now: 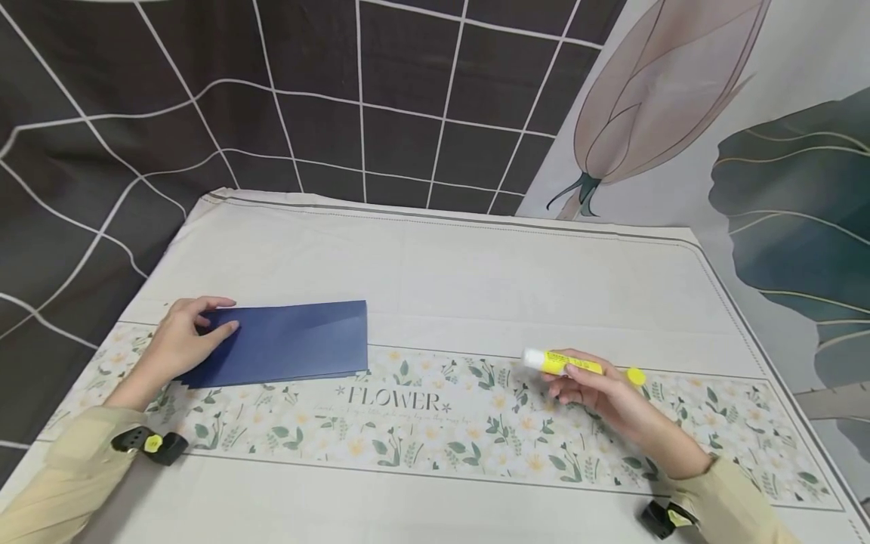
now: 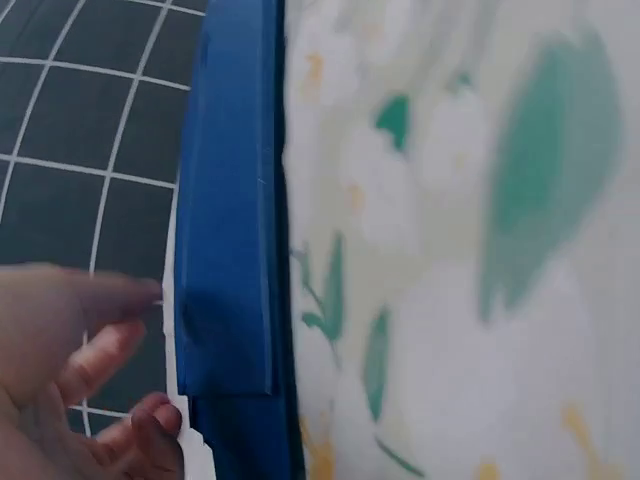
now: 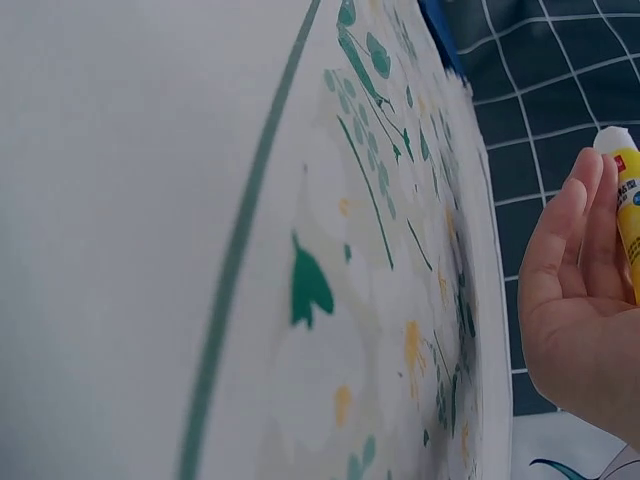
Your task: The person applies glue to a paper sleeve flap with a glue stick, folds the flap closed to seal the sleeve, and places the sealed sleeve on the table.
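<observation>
A long dark blue paper piece [image 1: 292, 344], apparently a stack or folded since several edges show, lies on the left of the table. At its left end is my left hand [image 1: 182, 336], thumb spread over the paper and index finger along the far edge. The blue layers [image 2: 230, 200] appear stepped in the left wrist view, with the fingers [image 2: 110, 360] beside them. Above the table on the right, my right hand [image 1: 605, 389] holds a yellow glue stick [image 1: 564, 363] between thumb and fingers. Its uncapped white end points left; the right wrist view cuts the tube [image 3: 628, 200] off.
A small round yellow cap [image 1: 635, 376] is on the table just beyond the right hand. The white tablecloth [image 1: 435, 279] carries a floral band with the word FLOWER. Behind the table hangs a dark gridded cloth [image 1: 401, 143], with a leaf-patterned cloth [image 1: 680, 174] to its right.
</observation>
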The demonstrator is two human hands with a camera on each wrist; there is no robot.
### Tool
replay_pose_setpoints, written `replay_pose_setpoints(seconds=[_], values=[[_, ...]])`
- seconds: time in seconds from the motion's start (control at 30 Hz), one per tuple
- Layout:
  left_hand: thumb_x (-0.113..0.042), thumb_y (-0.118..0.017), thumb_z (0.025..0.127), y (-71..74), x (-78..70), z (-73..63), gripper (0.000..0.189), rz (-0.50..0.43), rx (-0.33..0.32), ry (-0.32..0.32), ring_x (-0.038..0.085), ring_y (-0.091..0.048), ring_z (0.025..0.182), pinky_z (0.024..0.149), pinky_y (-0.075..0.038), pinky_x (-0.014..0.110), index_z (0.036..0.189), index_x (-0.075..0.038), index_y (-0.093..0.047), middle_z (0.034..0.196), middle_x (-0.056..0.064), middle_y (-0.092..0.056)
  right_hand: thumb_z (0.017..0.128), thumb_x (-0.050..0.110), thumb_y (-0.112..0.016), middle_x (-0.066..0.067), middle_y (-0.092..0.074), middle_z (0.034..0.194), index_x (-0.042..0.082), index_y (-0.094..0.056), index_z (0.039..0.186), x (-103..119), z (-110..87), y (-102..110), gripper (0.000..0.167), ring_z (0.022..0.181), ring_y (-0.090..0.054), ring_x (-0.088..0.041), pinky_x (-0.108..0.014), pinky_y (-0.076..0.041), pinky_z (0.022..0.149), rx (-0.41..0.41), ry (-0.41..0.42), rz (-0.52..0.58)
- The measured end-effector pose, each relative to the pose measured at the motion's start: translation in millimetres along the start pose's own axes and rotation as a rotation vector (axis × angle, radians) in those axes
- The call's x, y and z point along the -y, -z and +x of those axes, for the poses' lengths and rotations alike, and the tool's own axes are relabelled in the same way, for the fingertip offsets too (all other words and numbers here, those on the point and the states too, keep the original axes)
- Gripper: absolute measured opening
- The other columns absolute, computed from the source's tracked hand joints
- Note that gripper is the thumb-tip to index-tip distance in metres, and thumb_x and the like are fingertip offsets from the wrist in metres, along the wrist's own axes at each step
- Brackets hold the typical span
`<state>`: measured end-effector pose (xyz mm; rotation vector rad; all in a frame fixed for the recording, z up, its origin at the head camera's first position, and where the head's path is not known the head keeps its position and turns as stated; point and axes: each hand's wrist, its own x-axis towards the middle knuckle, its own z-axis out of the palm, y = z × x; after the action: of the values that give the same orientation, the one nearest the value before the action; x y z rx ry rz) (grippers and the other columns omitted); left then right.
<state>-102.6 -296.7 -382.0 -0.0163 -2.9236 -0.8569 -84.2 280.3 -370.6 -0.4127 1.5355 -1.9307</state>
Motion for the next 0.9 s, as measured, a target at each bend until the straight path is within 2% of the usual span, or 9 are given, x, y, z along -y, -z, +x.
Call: replay_pose_setpoints(seconds=[0.1, 0.2, 0.27, 0.3, 0.43, 0.5, 0.53, 0.77, 0.9], values=[[-0.013, -0.069, 0.086, -2.8, -9.2, -0.1, 0.032, -0.007, -0.08, -0.077, 0.045, -0.054, 0.101, 0.081, -0.043, 0.057, 0.115, 0.0, -0.064, 0.121, 0.031, -0.053, 0.103, 0.005, -0.032, 0.0, -0.07, 0.106, 0.018, -0.057, 0.128, -0.4, 0.6, -0.2, 0.038, 0.095, -0.068, -0.011, -0.024, -0.054, 0.082, -0.002, -0.01, -0.002], [-0.017, -0.072, 0.084, -6.4, -28.1, 1.5, 0.029, -0.016, -0.131, -0.132, 0.045, -0.054, 0.112, 0.09, -0.041, 0.058, 0.109, -0.003, -0.068, 0.123, 0.025, -0.06, 0.103, 0.004, -0.031, 0.0, -0.071, 0.106, 0.018, -0.057, 0.129, -0.3, 1.5, -0.6, 0.039, 0.095, -0.067, -0.011, -0.024, -0.054, 0.082, 0.004, -0.011, 0.001], [-0.022, -0.072, 0.084, -9.0, -44.6, 2.6, 0.029, -0.029, -0.142, -0.153, 0.044, -0.055, 0.116, 0.091, -0.043, 0.057, 0.108, -0.006, -0.07, 0.124, 0.021, -0.063, 0.103, 0.004, -0.03, 0.0, -0.071, 0.105, 0.017, -0.056, 0.13, -0.4, 2.4, -1.2, 0.04, 0.094, -0.067, -0.011, -0.024, -0.054, 0.082, 0.015, 0.002, 0.004], [-0.024, -0.072, 0.084, -10.5, -53.1, 2.7, 0.03, -0.033, -0.141, -0.162, 0.043, -0.06, 0.105, 0.083, -0.047, 0.054, 0.109, -0.008, -0.071, 0.124, 0.019, -0.064, 0.102, 0.003, -0.03, 0.0, -0.071, 0.105, 0.017, -0.056, 0.13, -0.5, 2.9, -1.8, 0.04, 0.094, -0.067, -0.011, -0.024, -0.054, 0.082, 0.024, 0.01, 0.01], [-0.032, -0.072, 0.085, -18.2, -85.6, 0.8, 0.034, -0.06, -0.099, -0.176, 0.039, -0.064, 0.102, 0.078, -0.049, 0.05, 0.113, -0.013, -0.071, 0.122, 0.012, -0.067, 0.102, 0.002, -0.03, 0.001, -0.071, 0.103, 0.017, -0.057, 0.129, -1.0, 4.0, -5.2, 0.041, 0.093, -0.067, -0.011, -0.025, -0.054, 0.082, 0.032, 0.036, -0.009], [-0.033, -0.072, 0.084, -23.0, -100.1, -0.1, 0.036, -0.086, -0.072, -0.184, 0.038, -0.064, 0.103, 0.081, -0.05, 0.051, 0.114, -0.013, -0.07, 0.12, 0.011, -0.069, 0.101, 0.003, -0.03, 0.002, -0.071, 0.102, 0.017, -0.057, 0.128, -0.2, 3.6, -6.7, 0.041, 0.091, -0.067, -0.01, -0.025, -0.054, 0.081, 0.012, 0.038, -0.039], [-0.033, -0.073, 0.084, -25.3, -106.8, -0.8, 0.036, -0.107, -0.061, -0.186, 0.038, -0.06, 0.113, 0.089, -0.047, 0.053, 0.114, -0.014, -0.07, 0.119, 0.011, -0.069, 0.101, 0.003, -0.03, 0.003, -0.071, 0.102, 0.018, -0.058, 0.127, -0.3, 3.6, -8.0, 0.04, 0.09, -0.067, -0.01, -0.026, -0.054, 0.08, -0.007, 0.036, -0.061], [-0.028, -0.078, 0.08, -46.7, -156.8, 2.0, 0.033, -0.324, -0.003, -0.224, 0.024, -0.066, 0.11, 0.098, -0.048, 0.043, 0.109, -0.015, -0.073, 0.109, 0.002, -0.074, 0.103, 0.011, -0.038, 0.006, -0.071, 0.097, 0.015, -0.053, 0.113, 6.2, 13.5, -20.5, 0.019, 0.08, -0.066, -0.006, -0.025, -0.054, 0.075, -0.18, 0.0, -0.163], [-0.029, -0.079, 0.079, -62.6, -188.3, 6.5, 0.035, -0.437, 0.075, -0.246, 0.018, -0.065, 0.111, 0.103, -0.046, 0.039, 0.111, -0.015, -0.072, 0.11, -0.001, -0.073, 0.103, 0.012, -0.038, 0.008, -0.072, 0.094, 0.014, -0.048, 0.109, 10.0, 26.9, -29.8, 0.012, 0.078, -0.067, -0.005, -0.022, -0.054, 0.071, -0.192, 0.022, -0.122]])
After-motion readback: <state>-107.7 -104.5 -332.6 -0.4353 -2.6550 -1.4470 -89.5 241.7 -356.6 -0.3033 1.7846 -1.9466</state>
